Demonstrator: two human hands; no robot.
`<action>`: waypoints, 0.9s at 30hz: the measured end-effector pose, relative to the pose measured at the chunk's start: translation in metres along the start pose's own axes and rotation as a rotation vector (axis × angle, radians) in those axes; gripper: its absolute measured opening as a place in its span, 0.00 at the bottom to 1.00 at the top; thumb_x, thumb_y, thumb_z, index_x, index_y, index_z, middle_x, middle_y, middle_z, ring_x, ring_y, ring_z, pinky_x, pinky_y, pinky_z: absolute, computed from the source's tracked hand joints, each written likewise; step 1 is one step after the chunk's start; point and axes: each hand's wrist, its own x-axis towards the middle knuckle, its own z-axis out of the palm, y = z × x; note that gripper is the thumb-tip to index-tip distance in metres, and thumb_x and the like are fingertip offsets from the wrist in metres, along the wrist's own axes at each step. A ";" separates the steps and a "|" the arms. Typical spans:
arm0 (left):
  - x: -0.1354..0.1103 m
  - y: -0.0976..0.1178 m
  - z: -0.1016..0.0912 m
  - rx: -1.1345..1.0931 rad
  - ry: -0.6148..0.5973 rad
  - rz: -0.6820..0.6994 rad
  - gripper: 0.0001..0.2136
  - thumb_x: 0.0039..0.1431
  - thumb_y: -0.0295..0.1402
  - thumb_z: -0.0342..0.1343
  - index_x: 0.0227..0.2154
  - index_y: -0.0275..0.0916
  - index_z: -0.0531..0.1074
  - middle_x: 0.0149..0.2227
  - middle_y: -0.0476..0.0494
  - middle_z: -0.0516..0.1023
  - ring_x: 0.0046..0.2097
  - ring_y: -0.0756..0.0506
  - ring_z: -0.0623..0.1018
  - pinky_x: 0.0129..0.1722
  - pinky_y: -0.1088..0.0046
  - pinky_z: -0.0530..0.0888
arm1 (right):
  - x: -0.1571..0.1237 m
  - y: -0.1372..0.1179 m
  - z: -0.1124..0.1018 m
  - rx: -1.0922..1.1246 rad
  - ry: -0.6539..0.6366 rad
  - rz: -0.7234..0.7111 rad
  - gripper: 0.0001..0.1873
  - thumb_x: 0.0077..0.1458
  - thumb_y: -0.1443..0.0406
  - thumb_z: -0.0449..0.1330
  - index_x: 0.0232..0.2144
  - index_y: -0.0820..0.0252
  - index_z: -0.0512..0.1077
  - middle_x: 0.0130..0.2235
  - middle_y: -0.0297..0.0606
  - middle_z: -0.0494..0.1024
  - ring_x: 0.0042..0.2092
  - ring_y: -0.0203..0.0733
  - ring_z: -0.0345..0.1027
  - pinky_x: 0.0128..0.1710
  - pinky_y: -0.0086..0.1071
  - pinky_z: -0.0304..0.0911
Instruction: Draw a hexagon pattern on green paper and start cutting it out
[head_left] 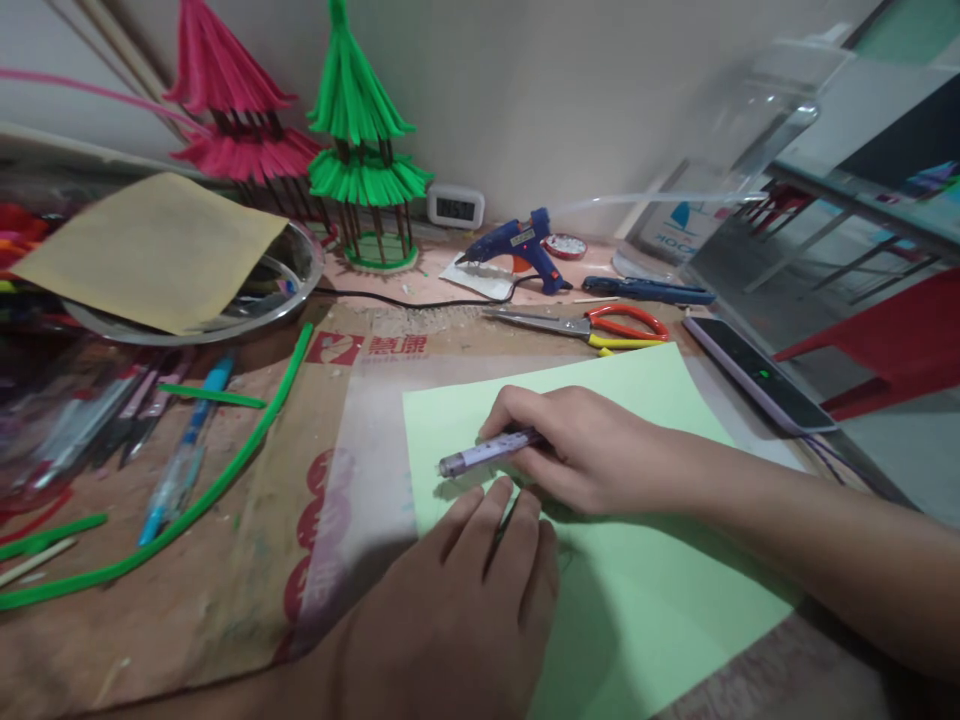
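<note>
A sheet of light green paper (637,620) lies on the table under both my hands. My right hand (592,445) is closed around a pen (484,455) with a pale purple patterned barrel; its back end points left, and the writing tip is hidden by the hand. My left hand (480,580) rests flat on the paper's left part, its fingers stretched out and slightly apart, just below the pen. It holds nothing. Faint dark marks show on the paper beside the left fingers.
Behind the paper lie scissors (570,325), a blue glue gun (517,245) and a utility knife (649,290). A phone (757,375) lies right. Green (367,150) and pink (232,100) pagoda models, a clock (455,208) and a metal basin (300,265) stand behind. Green strips (247,450) and pens lie left.
</note>
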 end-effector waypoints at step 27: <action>-0.002 -0.014 -0.005 -0.010 -0.177 0.041 0.22 0.71 0.41 0.51 0.64 0.41 0.68 0.63 0.37 0.74 0.65 0.36 0.70 0.68 0.52 0.64 | 0.000 0.016 0.004 1.014 0.371 0.211 0.22 0.70 0.51 0.54 0.38 0.61 0.79 0.26 0.35 0.77 0.27 0.34 0.71 0.28 0.27 0.67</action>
